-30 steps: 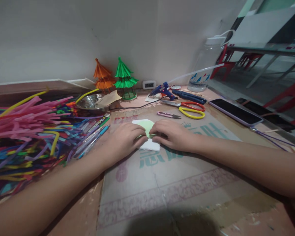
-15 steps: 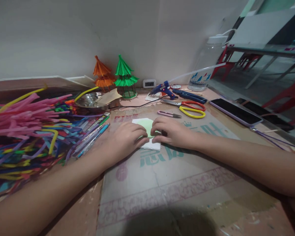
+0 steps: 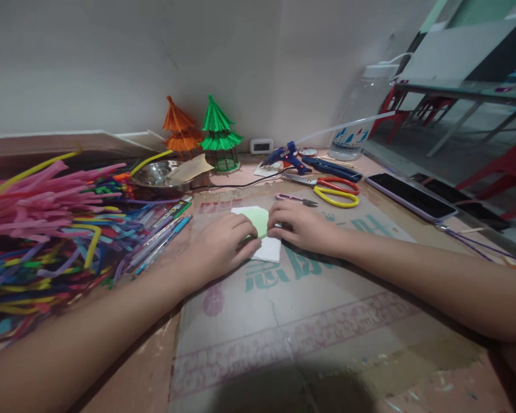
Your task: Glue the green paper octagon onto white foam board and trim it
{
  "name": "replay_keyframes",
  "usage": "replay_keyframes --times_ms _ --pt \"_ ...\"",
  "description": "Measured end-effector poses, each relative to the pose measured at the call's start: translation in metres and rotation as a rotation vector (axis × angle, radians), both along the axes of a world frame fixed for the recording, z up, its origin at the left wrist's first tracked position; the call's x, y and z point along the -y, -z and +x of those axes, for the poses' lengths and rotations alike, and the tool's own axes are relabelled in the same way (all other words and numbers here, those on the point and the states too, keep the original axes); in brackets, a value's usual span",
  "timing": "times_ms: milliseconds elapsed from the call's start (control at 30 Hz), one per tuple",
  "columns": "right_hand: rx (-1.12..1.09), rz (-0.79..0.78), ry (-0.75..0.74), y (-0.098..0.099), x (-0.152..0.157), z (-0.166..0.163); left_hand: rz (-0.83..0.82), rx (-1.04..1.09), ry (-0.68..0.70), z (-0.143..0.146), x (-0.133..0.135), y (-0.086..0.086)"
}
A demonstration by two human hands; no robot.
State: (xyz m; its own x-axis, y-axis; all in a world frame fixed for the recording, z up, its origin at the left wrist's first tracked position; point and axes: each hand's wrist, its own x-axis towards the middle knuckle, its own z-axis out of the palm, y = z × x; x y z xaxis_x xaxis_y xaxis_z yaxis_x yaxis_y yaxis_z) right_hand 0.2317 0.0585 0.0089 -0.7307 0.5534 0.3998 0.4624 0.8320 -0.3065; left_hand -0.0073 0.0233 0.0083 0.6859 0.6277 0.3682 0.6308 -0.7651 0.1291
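A light-green piece of paper (image 3: 257, 217), round along its top edge, lies over a folded white paper (image 3: 267, 251) on the cardboard. My left hand (image 3: 226, 241) pinches its lower left edge between curled fingers and thumb. From the other side my right hand (image 3: 303, 228) has its thumb and fingers closed on the lower right edge. Parts of both papers are hidden under the fingers. Just beyond my right hand lie thread snips (image 3: 296, 199) and scissors (image 3: 336, 195) with red and yellow handles.
Pipe cleaners (image 3: 38, 206) pile up at left beside pens (image 3: 165, 244) and a metal bowl (image 3: 155, 178). Orange (image 3: 180, 129) and green (image 3: 219, 135) pavilion models stand behind. Further right are a glue gun (image 3: 288, 156), pliers (image 3: 331, 168), a bottle (image 3: 356, 115) and a phone (image 3: 413, 197).
My right hand's fingers have drawn together with the thumb at the green paper's lower edge. More of the white paper's right side shows. My left hand stays nearly still.
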Motion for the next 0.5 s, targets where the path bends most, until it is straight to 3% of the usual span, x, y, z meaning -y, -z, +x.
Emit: replay_keyframes --times_ms 233,367,433,500 --pt "-0.095 -0.114 0.053 -0.013 -0.007 0.004 -0.122 0.146 -0.036 0.001 -0.004 -0.001" --pt "-0.182 -0.072 0.370 -0.029 -0.038 0.027 -0.165 0.182 -0.044 -0.004 -0.003 -0.002" --pt "-0.176 -0.071 0.593 -0.036 -0.063 0.040 -0.189 0.179 -0.035 -0.007 -0.005 -0.002" --pt "-0.164 -0.069 0.710 -0.040 -0.092 0.050 -0.214 0.184 -0.018 -0.010 -0.007 -0.001"
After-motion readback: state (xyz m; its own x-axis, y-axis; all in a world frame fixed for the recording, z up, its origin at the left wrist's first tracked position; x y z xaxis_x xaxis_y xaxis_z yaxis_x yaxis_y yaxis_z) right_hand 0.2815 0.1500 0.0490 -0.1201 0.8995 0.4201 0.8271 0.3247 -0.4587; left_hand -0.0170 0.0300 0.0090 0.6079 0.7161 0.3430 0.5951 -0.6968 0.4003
